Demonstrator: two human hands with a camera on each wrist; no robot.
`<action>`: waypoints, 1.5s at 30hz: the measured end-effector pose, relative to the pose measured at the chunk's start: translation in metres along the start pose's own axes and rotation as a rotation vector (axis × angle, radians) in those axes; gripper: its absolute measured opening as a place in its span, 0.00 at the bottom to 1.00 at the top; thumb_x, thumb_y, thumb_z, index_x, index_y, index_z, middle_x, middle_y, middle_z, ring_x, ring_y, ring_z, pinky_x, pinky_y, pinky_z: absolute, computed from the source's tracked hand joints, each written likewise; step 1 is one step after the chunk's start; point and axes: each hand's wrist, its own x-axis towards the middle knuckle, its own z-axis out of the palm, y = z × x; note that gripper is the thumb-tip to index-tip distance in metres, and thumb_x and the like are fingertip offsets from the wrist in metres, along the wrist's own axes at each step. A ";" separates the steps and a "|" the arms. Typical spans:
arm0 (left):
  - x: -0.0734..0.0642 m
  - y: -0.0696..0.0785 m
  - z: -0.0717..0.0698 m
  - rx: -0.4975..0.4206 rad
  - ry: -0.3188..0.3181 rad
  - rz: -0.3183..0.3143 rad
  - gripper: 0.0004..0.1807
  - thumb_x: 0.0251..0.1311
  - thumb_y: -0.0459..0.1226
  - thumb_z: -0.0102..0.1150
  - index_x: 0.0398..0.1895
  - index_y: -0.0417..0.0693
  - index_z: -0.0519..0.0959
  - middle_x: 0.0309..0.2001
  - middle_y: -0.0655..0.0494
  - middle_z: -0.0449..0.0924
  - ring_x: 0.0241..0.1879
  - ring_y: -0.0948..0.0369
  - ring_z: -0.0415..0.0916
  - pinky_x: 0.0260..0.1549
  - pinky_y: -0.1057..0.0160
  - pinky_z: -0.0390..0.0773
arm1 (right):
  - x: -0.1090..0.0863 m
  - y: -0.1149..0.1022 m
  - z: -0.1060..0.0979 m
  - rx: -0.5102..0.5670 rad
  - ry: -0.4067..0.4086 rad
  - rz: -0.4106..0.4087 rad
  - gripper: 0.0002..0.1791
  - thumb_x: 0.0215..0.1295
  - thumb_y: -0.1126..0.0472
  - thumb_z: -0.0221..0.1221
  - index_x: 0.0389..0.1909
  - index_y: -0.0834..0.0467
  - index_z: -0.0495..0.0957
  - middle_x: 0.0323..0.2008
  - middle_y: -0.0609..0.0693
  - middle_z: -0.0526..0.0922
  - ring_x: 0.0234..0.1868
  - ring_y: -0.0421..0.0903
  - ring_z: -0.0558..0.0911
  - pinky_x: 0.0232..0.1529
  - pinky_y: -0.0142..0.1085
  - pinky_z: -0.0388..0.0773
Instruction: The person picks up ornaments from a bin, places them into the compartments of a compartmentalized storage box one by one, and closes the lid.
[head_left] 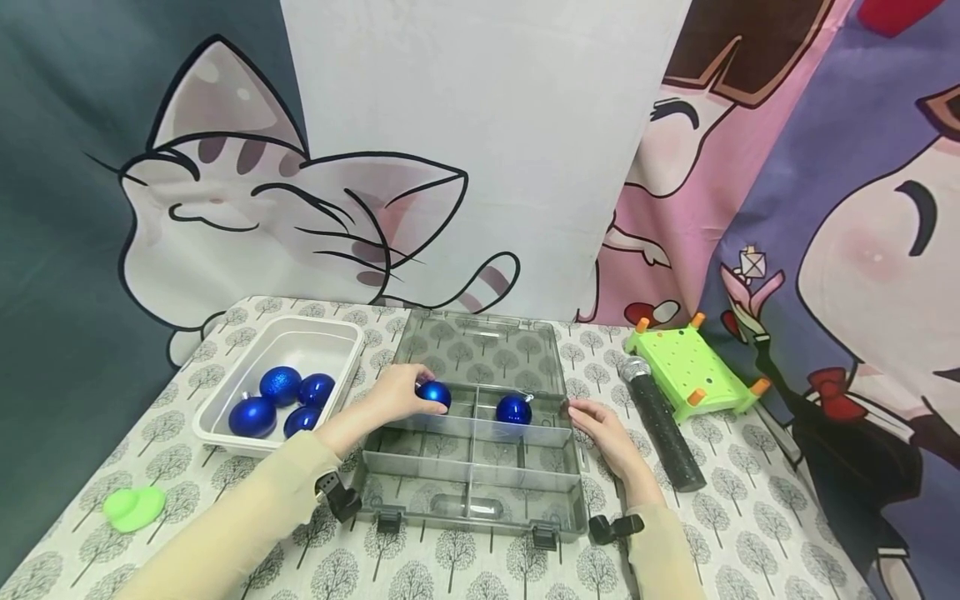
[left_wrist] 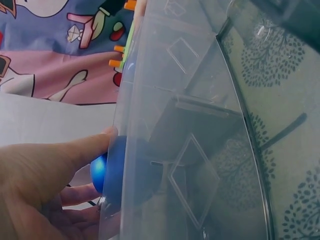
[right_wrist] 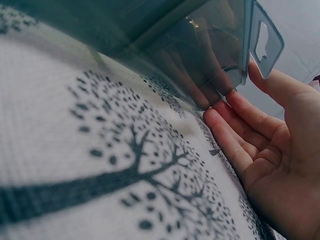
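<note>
A cartoon-printed cloth backdrop point(head_left: 480, 125) hangs behind the desk point(head_left: 420, 575), which wears a cloth patterned with grey trees. On the desk lies a smoky translucent compartment box point(head_left: 525, 506), its lid point(head_left: 480, 350) laid back away from the person. Left of it stands a white plastic tray point(head_left: 352, 333) with four blue baubles inside. Right of the box is a green toy table point(head_left: 693, 371) with orange corner knobs, and just beside that a black microphone point(head_left: 666, 429) with a silver head.

The right hand point(head_left: 606, 433) rests at the box's rear right corner, fingers against the outer wall and thumb apart from them, near a tab; its grip holds no bauble. The left hand point(head_left: 397, 392) reaches over the box with its grip closed around one bauble.

A light green toy point(head_left: 135, 508) sits near the left edge of the desk.

The held blue bauble point(head_left: 434, 395) is between thumb and fingers, at the rear left compartment. In the left wrist view it shows partly above a clear wall and partly through it; whether it touches the floor of the compartment cannot be told. Another blue bauble point(head_left: 513, 409) lies in the rear right compartment, its silver cap tipped toward the right, apart from both hands.
</note>
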 end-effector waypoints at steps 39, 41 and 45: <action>-0.008 -0.008 -0.015 0.042 -0.046 0.026 0.24 0.52 0.44 0.71 0.47 0.37 0.80 0.47 0.42 0.84 0.49 0.46 0.80 0.53 0.48 0.79 | -0.001 -0.001 0.002 -0.003 0.014 -0.010 0.24 0.70 0.64 0.54 0.60 0.78 0.67 0.50 0.51 0.81 0.44 0.30 0.80 0.52 0.22 0.76; -0.009 -0.009 -0.021 0.039 -0.057 0.029 0.23 0.53 0.43 0.71 0.48 0.38 0.80 0.49 0.41 0.83 0.51 0.46 0.79 0.54 0.47 0.79 | -0.001 0.000 0.002 -0.001 0.014 -0.008 0.24 0.70 0.64 0.54 0.60 0.78 0.66 0.47 0.47 0.81 0.44 0.30 0.80 0.52 0.22 0.76; -0.012 -0.012 -0.036 0.015 -0.069 0.061 0.23 0.55 0.41 0.69 0.50 0.37 0.79 0.50 0.40 0.82 0.51 0.44 0.79 0.52 0.47 0.79 | 0.000 0.000 0.002 -0.001 0.017 -0.003 0.24 0.70 0.64 0.53 0.60 0.79 0.66 0.46 0.43 0.81 0.44 0.29 0.80 0.52 0.22 0.76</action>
